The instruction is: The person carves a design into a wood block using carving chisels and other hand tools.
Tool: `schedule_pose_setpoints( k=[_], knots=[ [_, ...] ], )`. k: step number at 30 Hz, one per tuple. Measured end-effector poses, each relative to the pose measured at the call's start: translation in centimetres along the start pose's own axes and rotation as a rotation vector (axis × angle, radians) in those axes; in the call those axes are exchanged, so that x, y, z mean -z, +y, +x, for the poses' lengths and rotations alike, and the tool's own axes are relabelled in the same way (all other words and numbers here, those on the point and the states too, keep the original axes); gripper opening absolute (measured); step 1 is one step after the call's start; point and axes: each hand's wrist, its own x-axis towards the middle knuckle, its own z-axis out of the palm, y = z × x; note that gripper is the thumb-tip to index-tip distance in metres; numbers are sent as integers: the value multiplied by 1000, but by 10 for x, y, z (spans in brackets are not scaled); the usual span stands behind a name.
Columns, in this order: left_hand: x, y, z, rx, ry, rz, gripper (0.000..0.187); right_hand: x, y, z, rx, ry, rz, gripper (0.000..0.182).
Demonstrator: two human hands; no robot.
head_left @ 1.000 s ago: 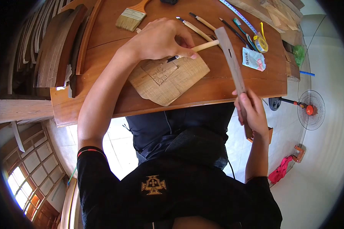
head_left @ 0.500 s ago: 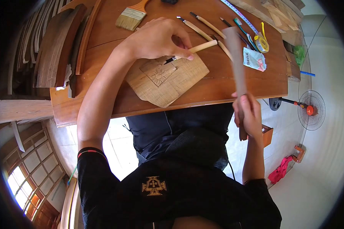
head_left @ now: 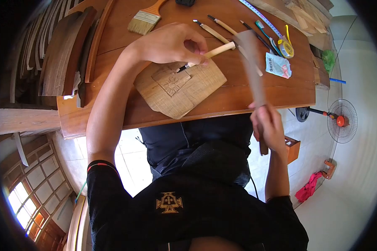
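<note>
My left hand [head_left: 176,44] pinches a light wooden-handled chisel [head_left: 220,50], slanted with its dark tip on the carved wooden board [head_left: 197,90]. A flower inside a square outline is cut into the board's face, close to the tip. Wrapped round the lower part of a long wooden stick [head_left: 255,79] is my right hand [head_left: 269,127], just off the table's front edge. The stick's upper end is blurred and lies close to the chisel's handle end; whether they touch I cannot tell.
On the brown table [head_left: 155,121] lie a wide brush [head_left: 144,21], several carving tools, a toothbrush [head_left: 262,27], a tape measure [head_left: 285,48] and a small packet [head_left: 278,65]. Wood planks [head_left: 60,54] stand at the left, more at the upper right. A fan [head_left: 341,121] is at the right.
The stick's upper end has moved left, towards the chisel's handle end, and my right hand has shifted slightly left. The chisel and the board appear slightly further left in view.
</note>
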Motion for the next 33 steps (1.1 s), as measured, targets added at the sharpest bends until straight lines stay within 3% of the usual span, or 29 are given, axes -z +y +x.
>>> schedule_pose_setpoints(
  k=[3,4,8,12,15,17,23,24,28,31,32,33],
  knots=[
    [-2,-8,2,-81,-1,-33,38,0,1,-1,40,30,40,30],
    [-2,-9,2,-93,0,-30,37,-4,1,1,59,144,125,30],
    [-2,-3,1,-60,-28,-31,36,-10,-4,0,-18,-43,-33,33],
    [-2,-8,1,-93,-58,-16,38,-12,0,6,107,158,249,31],
    [3,-2,2,-48,-100,22,41,-14,4,2,46,-77,36,33],
    [6,-3,-2,-31,-126,35,45,-13,3,3,36,-34,80,34],
    [23,-14,-8,-36,-299,-375,36,-6,2,10,40,80,263,36],
    [26,-13,-12,-85,-259,-446,30,-6,5,10,40,62,246,35],
    [42,-5,-23,38,-269,-546,19,-5,4,8,60,-14,182,34],
    [49,6,-41,51,-146,-540,18,-3,2,12,79,-25,178,34],
    [43,-4,-45,9,-107,-518,21,-2,2,14,92,-21,176,34],
    [40,2,-47,115,-96,-284,22,-1,2,17,107,-19,173,34]
  ],
)
